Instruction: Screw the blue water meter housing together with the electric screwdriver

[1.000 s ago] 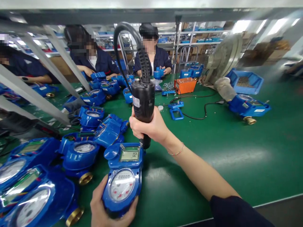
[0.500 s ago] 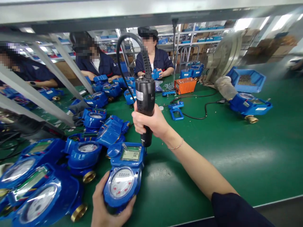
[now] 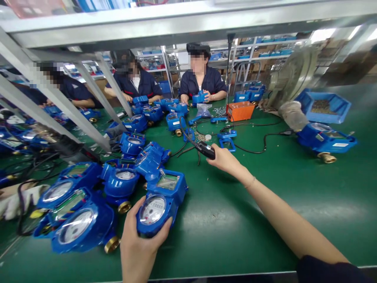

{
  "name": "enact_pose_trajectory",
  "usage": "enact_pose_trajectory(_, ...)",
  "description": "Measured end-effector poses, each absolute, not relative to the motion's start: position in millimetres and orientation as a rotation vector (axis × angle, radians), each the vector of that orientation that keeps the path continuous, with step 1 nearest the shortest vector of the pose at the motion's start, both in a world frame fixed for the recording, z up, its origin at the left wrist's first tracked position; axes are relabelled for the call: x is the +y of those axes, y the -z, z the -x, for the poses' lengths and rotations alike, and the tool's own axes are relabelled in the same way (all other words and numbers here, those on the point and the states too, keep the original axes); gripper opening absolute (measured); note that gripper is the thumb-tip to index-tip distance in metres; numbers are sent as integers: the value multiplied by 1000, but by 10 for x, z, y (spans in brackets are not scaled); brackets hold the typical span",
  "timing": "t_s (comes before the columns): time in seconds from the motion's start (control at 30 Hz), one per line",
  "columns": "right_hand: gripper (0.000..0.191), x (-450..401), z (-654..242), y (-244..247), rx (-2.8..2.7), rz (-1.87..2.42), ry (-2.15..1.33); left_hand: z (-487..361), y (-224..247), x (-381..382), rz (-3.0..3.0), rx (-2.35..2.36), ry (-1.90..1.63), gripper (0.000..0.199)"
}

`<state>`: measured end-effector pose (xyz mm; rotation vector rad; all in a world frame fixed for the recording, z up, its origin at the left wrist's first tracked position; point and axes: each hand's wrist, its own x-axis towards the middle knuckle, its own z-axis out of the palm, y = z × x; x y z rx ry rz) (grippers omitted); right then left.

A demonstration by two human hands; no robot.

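My left hand (image 3: 144,232) grips the round end of a blue water meter (image 3: 160,202) that has a dial and a small display; it tilts to the right above the green table. Farther off, my right hand (image 3: 225,157) is wrapped round a black corded electric screwdriver (image 3: 206,150), which lies nearly level with its cord end pointing away to the left. The screwdriver's tip is hidden by the hand. Left of the held meter stand more blue meters with brass fittings, the closest being one with a dial (image 3: 78,228) and another behind it (image 3: 122,181).
An orange box (image 3: 240,111), blue frame parts (image 3: 226,140) and cables lie toward the back. At right are a meter (image 3: 325,137), a blue bin of screws (image 3: 324,106) and a fan (image 3: 290,74). Metal shelf posts slant across the left. Co-workers sit opposite; a gloved hand (image 3: 17,200) shows at left.
My right hand has moved right and away from the meter, and the screwdriver has gone from upright to nearly level. My left hand has turned the meter, tipping it to the right.
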<state>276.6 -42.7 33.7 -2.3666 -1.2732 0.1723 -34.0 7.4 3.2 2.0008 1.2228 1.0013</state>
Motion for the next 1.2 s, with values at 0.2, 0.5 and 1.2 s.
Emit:
enact_pose_trajectory(0.2,32,-775,-2908,121,-1231,2678,93,253,-157,237,-1777,1197,-1023,69)
enact_pose_trajectory(0.5,27,-949,-2985,214,-1192,2609,159,186,-102,559,-1995,798,-771,71)
enact_pose_trajectory(1.2,64,-630,-1687,-105,-602,1202,-1366,329,-136,603,-1556,627,-427,43)
